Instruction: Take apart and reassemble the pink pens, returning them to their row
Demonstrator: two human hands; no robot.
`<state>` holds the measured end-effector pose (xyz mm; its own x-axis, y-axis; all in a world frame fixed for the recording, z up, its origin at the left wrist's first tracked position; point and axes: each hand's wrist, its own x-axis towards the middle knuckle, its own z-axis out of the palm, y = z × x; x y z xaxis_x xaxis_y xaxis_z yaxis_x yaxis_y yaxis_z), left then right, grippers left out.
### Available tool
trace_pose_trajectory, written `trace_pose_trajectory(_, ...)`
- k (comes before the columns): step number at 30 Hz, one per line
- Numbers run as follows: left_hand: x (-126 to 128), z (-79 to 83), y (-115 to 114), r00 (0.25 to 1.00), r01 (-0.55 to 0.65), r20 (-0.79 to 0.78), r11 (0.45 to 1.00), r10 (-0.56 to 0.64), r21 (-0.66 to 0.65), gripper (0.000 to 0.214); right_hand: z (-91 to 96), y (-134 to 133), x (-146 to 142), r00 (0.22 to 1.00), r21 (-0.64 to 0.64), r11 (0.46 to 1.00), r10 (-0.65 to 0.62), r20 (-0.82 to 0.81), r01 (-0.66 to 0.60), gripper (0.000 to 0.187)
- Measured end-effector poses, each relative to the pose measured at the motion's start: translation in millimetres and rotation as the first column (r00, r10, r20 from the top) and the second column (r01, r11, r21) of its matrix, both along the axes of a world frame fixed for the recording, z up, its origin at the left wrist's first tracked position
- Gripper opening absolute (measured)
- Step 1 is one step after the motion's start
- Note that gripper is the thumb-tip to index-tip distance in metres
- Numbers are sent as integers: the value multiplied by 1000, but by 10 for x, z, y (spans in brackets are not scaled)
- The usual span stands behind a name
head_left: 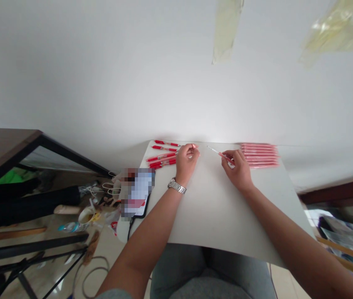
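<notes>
Right hand [238, 172]: thumb and fingers closed in a pinch on a slender, straight red rod with a thin pale tip [217, 153], held slantwise, tip toward the far left, over the middle of the far part of a smooth white tabletop [207, 207]. Left hand [188, 164]: fingers curled, thumb bent toward forefinger; whether it gripped anything could not be told. A silver metal link watch [177, 186] circled that wrist. Beside the left hand, far left: several red pens with partly clear barrels [164, 156], lying roughly parallel. Far right, near the right hand: slim, glossy pink sticks [260, 155], laid side by side in a row. Near left: a black-edged, flat rectangular phone [140, 193], its screen pixelated, with a thin black cable [130, 227] attached.
</notes>
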<state>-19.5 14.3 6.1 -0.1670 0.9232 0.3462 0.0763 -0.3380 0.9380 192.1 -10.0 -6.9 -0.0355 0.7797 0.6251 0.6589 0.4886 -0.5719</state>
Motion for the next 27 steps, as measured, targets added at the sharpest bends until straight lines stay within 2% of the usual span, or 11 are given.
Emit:
trace_pose_trajectory(4, -14, -13, 8, 996, -42, -75, 999, 44, 27, 10, 10, -7, -7, 1000, -3, 1000, -3, 1, 3, 11)
trace_pose_trajectory(9, 0, 18, -14, 995, -33, -93, 999, 36, 33, 29, 8, -12, -16, 1000, -1, 1000, -9, 0, 9, 11)
trace_pose_trajectory(15, 0, -33, -21, 968, -35, -245, 996, 53, 80, 22, -1, -8, -7, 1000, -15, 1000, -10, -3, 10, 12)
trace_pose_trajectory(21, 0, -65, -22, 842, -50, -535, 998, 65, 43, 28, -1, -10, -4, 1000, 4, 1000, -7, 6, 7, 12)
trace_pose_trajectory(27, 5, -57, -53, 742, -96, -666, 995, 76, 7, 28, 12, -16, -7, 1000, 1, 1000, -3, 2, 3, 11)
